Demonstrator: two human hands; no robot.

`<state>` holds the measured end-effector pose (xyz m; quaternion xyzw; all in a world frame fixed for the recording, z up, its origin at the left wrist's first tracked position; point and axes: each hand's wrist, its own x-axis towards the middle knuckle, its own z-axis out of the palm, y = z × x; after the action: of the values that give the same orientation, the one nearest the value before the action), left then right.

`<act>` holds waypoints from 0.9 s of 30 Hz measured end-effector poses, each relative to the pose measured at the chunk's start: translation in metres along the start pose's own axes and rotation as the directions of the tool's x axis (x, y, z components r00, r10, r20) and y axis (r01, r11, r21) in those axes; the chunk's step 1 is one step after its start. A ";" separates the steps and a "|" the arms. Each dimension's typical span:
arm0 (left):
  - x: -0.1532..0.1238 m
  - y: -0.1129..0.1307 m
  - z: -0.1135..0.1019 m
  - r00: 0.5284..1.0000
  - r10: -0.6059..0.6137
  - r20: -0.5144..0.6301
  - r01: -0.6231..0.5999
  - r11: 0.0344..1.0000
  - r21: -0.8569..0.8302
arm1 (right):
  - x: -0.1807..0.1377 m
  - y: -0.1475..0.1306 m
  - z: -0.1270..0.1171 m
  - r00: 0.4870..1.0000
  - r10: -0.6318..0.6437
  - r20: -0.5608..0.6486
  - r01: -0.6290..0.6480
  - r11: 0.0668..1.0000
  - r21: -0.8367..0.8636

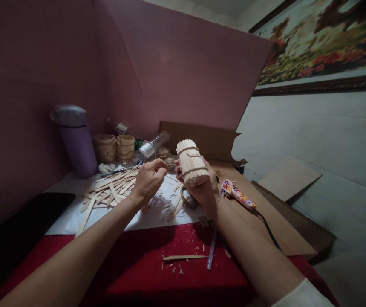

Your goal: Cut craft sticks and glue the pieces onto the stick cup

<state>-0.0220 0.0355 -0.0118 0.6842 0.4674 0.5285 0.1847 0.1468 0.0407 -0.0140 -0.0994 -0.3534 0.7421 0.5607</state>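
Right hand point(208, 192) grips stick-clad cylinder point(191, 164), raised between left hand point(149, 180) and glue gun point(238, 196). Left fingers curled, open gap to cylinder; cannot tell if pinching anything. White sheet point(157, 218) edge borders red cloth point(134, 268).

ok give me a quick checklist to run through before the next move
1. Right hand holding the stick cylinder: ok
2. Both twine bands around the cylinder: ok
3. Left hand free of any thin thread: cannot tell, its fingers are curled together
4. Glue gun lying on the cardboard: ok
5. Glue gun hot: cannot tell
6. Red cloth free of scraps: not ok, wood bits lie there
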 end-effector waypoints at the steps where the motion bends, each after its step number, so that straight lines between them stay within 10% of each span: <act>1: 0.000 0.001 0.000 1.000 -0.004 0.007 0.004 0.999 -0.033 | 0.000 0.001 0.001 1.000 -0.006 -0.005 0.006 1.000 -0.013; 8: -0.005 0.007 0.007 0.994 -0.094 0.055 0.107 0.942 -0.319 | 0.002 0.007 0.008 0.987 -0.100 -0.127 0.092 0.993 -0.072; 16: -0.015 0.021 0.012 0.863 -0.228 0.451 0.496 0.554 -0.669 | 0.002 0.022 0.003 0.954 -0.300 -0.004 0.277 0.886 -0.372; 27: -0.016 0.018 0.011 0.866 -0.204 0.457 0.491 0.526 -0.695 | 0.003 0.028 -0.006 0.957 -0.286 0.038 0.267 0.829 -0.492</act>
<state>-0.0038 0.0157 -0.0118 0.4963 0.2757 0.5124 0.6443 0.1280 0.0425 -0.0352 -0.2005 -0.5307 0.5366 0.6247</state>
